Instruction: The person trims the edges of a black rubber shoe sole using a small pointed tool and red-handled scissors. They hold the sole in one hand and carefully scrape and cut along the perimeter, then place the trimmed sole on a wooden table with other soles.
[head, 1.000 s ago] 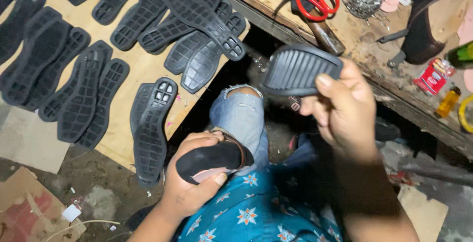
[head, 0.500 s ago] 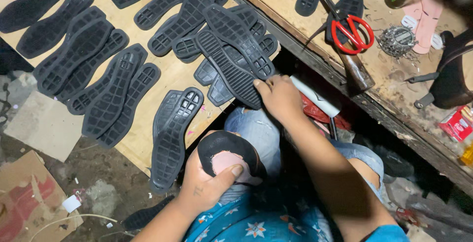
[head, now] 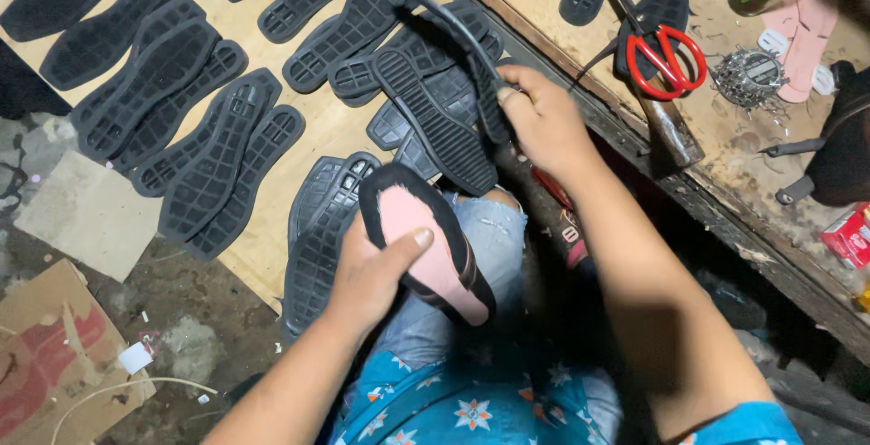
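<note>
Dim, warm overhead light; deep shadow under the workbench (head: pixel 725 227); slight motion blur.

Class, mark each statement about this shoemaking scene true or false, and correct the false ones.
1. The left hand holds a shoe with a pink insole. True.
2. The right hand is empty. False: it grips a black ribbed sole.
3. The scissors on the workbench have blue handles. False: they are red.
4. Black soles lie on a wooden board. True.
5. The shoe rests on the floor. False: it is held over the person's knee.
</note>
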`<control>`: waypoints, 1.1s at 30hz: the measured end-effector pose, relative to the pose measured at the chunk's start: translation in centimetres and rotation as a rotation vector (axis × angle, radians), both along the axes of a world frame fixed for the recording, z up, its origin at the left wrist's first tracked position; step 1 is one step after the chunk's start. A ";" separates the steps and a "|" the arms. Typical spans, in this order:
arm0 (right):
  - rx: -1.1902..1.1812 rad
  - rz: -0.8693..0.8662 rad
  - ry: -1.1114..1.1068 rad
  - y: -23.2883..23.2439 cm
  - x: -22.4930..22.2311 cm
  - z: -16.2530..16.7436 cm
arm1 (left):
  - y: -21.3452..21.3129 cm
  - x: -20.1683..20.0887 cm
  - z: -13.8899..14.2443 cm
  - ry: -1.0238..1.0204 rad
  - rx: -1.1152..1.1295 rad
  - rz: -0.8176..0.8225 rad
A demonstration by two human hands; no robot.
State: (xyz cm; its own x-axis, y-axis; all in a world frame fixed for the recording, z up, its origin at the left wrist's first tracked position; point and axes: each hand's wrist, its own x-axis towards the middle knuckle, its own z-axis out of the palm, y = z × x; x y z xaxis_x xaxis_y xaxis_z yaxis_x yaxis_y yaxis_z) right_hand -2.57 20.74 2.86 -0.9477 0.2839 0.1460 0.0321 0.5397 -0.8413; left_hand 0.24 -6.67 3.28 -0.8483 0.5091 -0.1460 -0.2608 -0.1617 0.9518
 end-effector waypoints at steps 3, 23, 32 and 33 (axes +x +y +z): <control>-0.490 0.067 -0.120 -1.9 5.5 2.5 | 0.9 -1.7 -1.6 -0.169 0.156 0.062; -0.304 0.116 -0.373 -9.4 22.2 11.3 | 3.6 1.2 0.1 -0.046 0.232 -0.083; -0.360 0.825 -0.171 -10.6 22.0 15.8 | 5.1 2.1 -0.3 0.067 0.174 -0.112; -0.364 0.833 -0.156 -10.6 21.6 15.6 | 5.4 2.0 -0.4 0.069 0.179 -0.103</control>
State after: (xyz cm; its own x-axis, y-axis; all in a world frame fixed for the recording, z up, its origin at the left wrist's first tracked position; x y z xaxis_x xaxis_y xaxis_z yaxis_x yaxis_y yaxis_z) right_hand 19.04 10.17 18.48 -0.8680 -0.4953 0.0350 -0.1210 0.1426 -0.9824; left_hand 2.28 -1.25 2.84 -0.7954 0.6059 0.0111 -0.2201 -0.3059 0.9263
